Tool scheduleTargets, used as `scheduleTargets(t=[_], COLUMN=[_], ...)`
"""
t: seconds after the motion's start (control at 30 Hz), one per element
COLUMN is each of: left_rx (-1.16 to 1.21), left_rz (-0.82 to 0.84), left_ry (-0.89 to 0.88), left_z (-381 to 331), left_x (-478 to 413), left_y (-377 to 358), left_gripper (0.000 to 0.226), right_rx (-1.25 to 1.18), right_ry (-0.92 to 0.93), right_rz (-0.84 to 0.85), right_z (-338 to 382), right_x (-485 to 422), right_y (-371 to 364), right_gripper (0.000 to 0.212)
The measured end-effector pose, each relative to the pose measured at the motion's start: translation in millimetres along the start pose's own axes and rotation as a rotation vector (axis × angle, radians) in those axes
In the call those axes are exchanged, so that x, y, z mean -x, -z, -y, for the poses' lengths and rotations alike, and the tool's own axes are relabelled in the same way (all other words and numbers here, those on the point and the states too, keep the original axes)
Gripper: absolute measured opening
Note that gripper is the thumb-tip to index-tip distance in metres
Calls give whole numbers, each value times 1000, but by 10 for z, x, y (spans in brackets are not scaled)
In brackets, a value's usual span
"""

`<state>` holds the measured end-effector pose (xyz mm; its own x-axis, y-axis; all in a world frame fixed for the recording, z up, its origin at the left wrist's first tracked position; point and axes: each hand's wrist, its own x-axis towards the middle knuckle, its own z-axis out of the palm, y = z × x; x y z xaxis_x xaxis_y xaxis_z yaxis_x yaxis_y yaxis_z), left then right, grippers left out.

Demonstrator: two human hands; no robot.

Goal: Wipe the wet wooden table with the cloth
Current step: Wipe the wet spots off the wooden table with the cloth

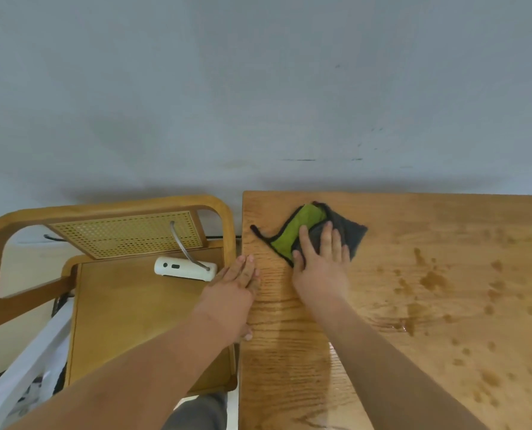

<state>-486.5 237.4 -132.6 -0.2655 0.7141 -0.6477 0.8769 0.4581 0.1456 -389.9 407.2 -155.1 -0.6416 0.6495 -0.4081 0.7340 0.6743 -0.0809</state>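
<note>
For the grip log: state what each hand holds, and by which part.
Nothing is gripped. The right hand presses flat on the cloth, fingers straight on its grey half; the left hand rests on the table edge.

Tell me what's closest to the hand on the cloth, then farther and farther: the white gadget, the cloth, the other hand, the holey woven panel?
1. cloth: under the right hand, touching it.
2. left hand: just left, at the table edge.
3. white gadget: farther left, off the table.
4. holey woven panel: farthest, up and left.
</note>
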Motion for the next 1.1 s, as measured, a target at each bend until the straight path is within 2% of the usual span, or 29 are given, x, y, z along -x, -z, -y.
scheduleTargets(t=[0.1, 0.17, 0.23, 0.37, 0.43, 0.5, 0.63, 0.73, 0.8, 0.97, 1.03, 1.1], left_rx=[15, 12, 6, -21, -20, -21, 6, -3, -16, -58, -62, -59], left_rz=[-22, -12, -4, 16, 28, 33, 3, 4, 1, 36, 36, 29], left_ry=[1, -1, 3, 11, 15, 10, -5, -7, -3, 8, 10, 6], left_z=[12, 12, 7, -2, -5, 4, 11, 20, 27, -6, -5, 10], left_x=[-7, -7, -7, -17, -27, -27, -4, -15, -38, -26, -24, -27], left_y=[12, 17, 30, 35, 22, 17, 15, 14, 28, 10, 5, 7], left_gripper=[111, 116, 119, 119, 119, 119, 115, 120, 120, 118, 118, 118], right_rx=[101, 149, 175, 1, -24, 34, 130, 221, 195, -77, -85, -22], right_ry=[417, 545, 434, -50, -120, -8, 429, 563, 491, -67, -97, 32], right_rz=[15, 64, 49, 24, 25, 26, 105, 152, 100, 25, -18, -42], right_z=[-144, -438, -644, -586, -406, -209, -215, -516, -643, -657, -491, -308], right_x=[340, 209, -54, -477, -442, -185, 468, 361, 52, -594, -551, -318], right_y=[-165, -33, 122, 295, 236, 125, -97, -21, 157, 369, 263, 129], right_gripper=[57, 57, 58, 61, 61, 60, 65, 67, 66, 70, 70, 68])
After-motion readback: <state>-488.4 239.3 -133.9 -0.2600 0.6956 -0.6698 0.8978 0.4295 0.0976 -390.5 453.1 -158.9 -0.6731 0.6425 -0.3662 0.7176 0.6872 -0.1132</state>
